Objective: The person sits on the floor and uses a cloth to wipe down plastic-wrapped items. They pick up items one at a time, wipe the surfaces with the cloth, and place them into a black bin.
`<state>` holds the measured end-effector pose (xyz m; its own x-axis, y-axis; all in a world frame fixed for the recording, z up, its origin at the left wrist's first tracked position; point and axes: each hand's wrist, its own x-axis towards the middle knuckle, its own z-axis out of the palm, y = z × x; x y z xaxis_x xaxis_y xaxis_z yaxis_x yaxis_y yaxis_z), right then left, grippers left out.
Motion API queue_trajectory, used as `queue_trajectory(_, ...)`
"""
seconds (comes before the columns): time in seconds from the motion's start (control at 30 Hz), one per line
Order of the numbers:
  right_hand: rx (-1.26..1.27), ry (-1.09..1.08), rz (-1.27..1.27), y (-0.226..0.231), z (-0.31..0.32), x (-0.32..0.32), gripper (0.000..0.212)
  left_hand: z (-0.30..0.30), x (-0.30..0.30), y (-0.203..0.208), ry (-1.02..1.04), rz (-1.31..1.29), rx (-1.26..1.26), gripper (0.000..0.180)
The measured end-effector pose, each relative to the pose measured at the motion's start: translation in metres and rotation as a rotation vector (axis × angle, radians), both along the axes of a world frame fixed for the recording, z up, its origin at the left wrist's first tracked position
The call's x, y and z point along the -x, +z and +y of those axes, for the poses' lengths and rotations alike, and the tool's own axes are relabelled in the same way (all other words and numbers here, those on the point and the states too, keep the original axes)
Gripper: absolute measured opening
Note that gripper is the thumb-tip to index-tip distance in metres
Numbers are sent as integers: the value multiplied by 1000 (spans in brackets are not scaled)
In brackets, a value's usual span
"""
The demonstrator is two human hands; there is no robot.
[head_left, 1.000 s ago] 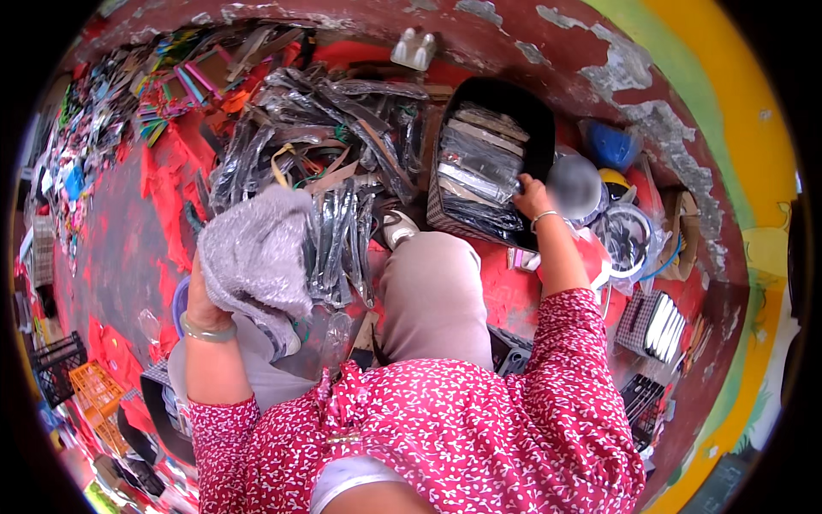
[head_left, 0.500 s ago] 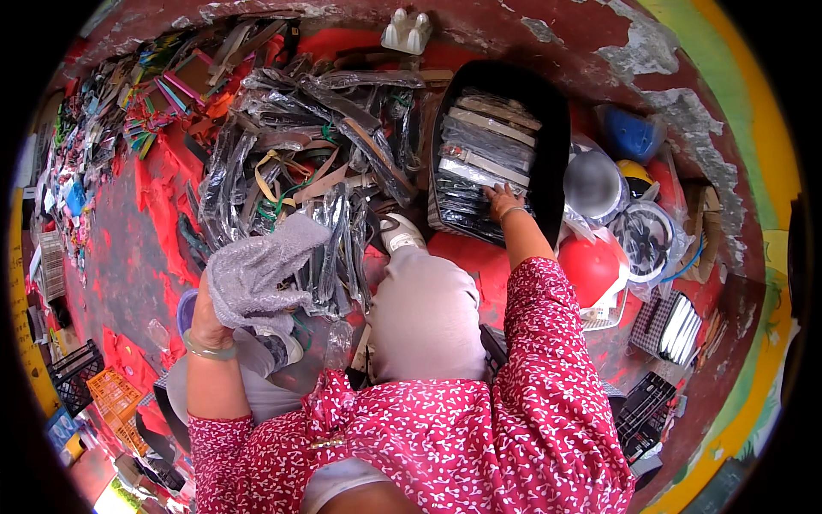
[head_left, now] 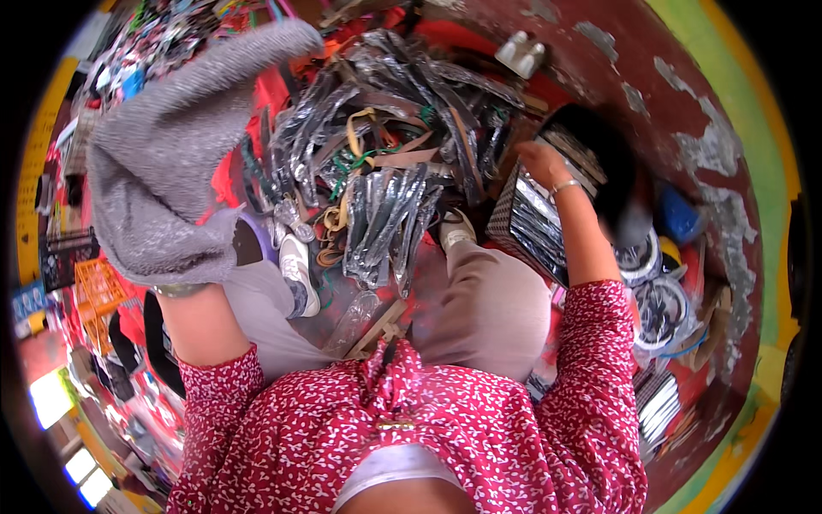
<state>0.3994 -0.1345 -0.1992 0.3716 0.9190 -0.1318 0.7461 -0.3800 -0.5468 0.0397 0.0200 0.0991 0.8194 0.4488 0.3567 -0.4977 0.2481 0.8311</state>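
Observation:
A large grey shaggy cloth (head_left: pixel 171 163) is raised at the left, hanging in folds over my left hand. The hand is hidden behind it; only my wrist with a bangle (head_left: pixel 184 289) shows below. My right hand (head_left: pixel 541 164), slightly blurred, is at the left rim of a dark checked basket (head_left: pixel 505 210), its fingers curled over the edge. Inside the basket lie rows of plastic-wrapped belts (head_left: pixel 539 214). A heap of similar wrapped belts (head_left: pixel 390 223), mostly black and brown, spreads on the floor between my feet and beyond.
A purple-rimmed container (head_left: pixel 248 238) stands beside my left shoe (head_left: pixel 295 265). Bagged round items (head_left: pixel 659 313) and a blue object (head_left: pixel 681 214) lie right of the basket, near the peeling red wall (head_left: pixel 728 171). An orange crate (head_left: pixel 96 295) is at the left.
My left hand has lifted the grey cloth, which now spreads wider and nearer the view. My right hand has moved from the belts inside the basket to its rim. The view has shifted.

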Motion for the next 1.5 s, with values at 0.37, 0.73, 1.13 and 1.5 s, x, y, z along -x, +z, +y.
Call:
queue_trajectory(0.37, 920, 548, 205, -2, 128, 229, 48, 40, 131, 34, 874, 198, -973, 34)
queue_trajectory(0.73, 558, -481, 825, -212, 25, 265, 29, 33, 195, 29, 1127, 413, -1440, 25)
queue_trajectory(1.13, 277, -742, 1329, 49, 64, 231, 17, 45, 161, 5, 1169, 550, -1431, 14)
queue_trajectory(1.5, -421, -42, 1574, 269, 63, 258, 30, 28, 129, -8, 985, 374, -1063, 13)
